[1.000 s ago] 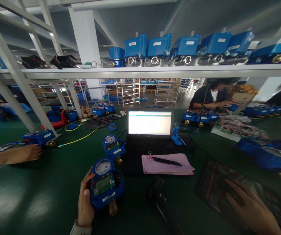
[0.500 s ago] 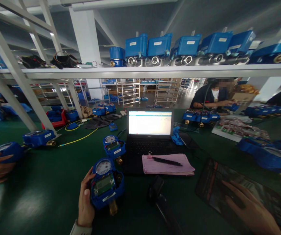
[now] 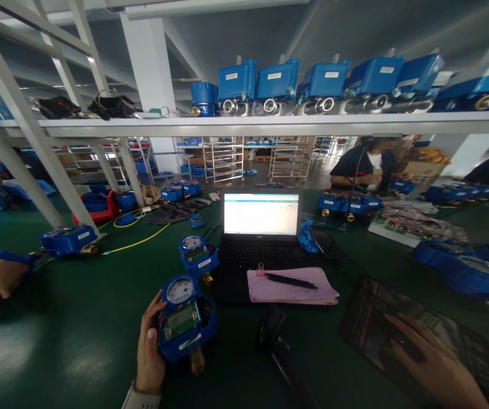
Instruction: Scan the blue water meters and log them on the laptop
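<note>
My left hand [image 3: 149,346] grips the left side of a blue water meter [image 3: 188,318] with a round dial, a small display and a brass pipe end. My right hand [image 3: 434,355] rests over a dark computer mouse [image 3: 413,347] on a dark, patterned mouse pad [image 3: 368,324]. Between the hands lies a black handheld scanner [image 3: 274,335]. A second blue meter [image 3: 197,255] stands just behind the held one, beside the laptop [image 3: 261,216], whose screen is lit. In front of the laptop is a pink paper pad [image 3: 291,287] with a black pen [image 3: 291,281] on it.
Another person's hand [image 3: 1,275] is on a blue meter at the left edge. A shelf [image 3: 244,126] carrying several blue meters crosses above the bench. More meters [image 3: 461,272] stand at right. A co-worker [image 3: 368,167] sits beyond; a yellow cable [image 3: 137,238] lies at left.
At the left edge, the other person's hand has moved over the top of its meter, which has turned to show a brass end. The far co-worker's hands have shifted. My hands look still.
</note>
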Available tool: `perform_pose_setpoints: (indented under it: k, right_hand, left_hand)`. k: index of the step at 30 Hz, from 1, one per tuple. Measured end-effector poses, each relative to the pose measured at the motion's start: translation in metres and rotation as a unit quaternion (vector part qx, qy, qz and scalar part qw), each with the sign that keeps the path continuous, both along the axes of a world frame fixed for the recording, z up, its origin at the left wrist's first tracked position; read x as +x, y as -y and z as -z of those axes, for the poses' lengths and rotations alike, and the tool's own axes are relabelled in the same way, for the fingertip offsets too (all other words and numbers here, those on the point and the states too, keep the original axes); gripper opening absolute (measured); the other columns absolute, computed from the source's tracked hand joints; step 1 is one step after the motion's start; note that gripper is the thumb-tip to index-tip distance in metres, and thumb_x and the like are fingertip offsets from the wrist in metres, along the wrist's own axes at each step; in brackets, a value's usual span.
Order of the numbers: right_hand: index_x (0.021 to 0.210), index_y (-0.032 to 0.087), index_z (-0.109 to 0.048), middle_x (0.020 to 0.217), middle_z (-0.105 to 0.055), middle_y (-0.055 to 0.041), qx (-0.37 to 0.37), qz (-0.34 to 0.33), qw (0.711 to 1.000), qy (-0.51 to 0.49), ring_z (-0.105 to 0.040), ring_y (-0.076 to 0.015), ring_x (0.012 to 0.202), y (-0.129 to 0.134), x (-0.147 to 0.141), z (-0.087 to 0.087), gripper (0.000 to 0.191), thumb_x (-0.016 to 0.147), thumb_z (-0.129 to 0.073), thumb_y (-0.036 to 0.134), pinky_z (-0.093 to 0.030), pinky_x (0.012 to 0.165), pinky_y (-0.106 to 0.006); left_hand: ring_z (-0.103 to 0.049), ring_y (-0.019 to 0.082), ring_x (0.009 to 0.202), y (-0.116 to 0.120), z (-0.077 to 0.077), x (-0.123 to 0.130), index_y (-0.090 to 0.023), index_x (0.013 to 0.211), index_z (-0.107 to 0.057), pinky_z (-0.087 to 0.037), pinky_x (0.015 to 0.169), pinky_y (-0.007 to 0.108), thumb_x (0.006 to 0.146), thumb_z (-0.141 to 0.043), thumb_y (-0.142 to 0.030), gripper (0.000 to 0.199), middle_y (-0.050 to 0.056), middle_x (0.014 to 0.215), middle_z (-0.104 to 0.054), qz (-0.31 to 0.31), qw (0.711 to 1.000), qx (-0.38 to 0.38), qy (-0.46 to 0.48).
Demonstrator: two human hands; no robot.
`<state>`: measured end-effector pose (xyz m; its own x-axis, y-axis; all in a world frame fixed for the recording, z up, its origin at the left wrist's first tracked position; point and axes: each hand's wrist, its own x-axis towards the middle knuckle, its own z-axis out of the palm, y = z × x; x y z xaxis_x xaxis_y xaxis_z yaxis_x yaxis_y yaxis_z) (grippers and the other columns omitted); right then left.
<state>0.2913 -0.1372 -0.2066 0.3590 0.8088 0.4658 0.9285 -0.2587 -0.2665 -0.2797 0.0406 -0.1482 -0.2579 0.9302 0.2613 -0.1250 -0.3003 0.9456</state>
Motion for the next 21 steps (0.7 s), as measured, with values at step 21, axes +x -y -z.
perform_pose_setpoints:
  k: [21]
  right_hand:
    - [0.129, 0.024, -0.068, 0.137, -0.06, -0.0129, -0.001, 0.031, 0.999, -0.01, -0.066, -0.0379, 0.11, 0.0, -0.005, -0.005, 0.065, 0.091, -0.037, 0.066, -0.062, 0.074, -0.052]
  left_hand:
    - [-0.048, 0.043, 0.135, -0.005, 0.012, -0.007, -0.024, 0.109, -0.066, -0.044, 0.106, 0.062, 0.08, -0.059, -0.073, 0.058, 0.012, 0.153, -0.049, 0.006, 1.0, 0.017, -0.02]
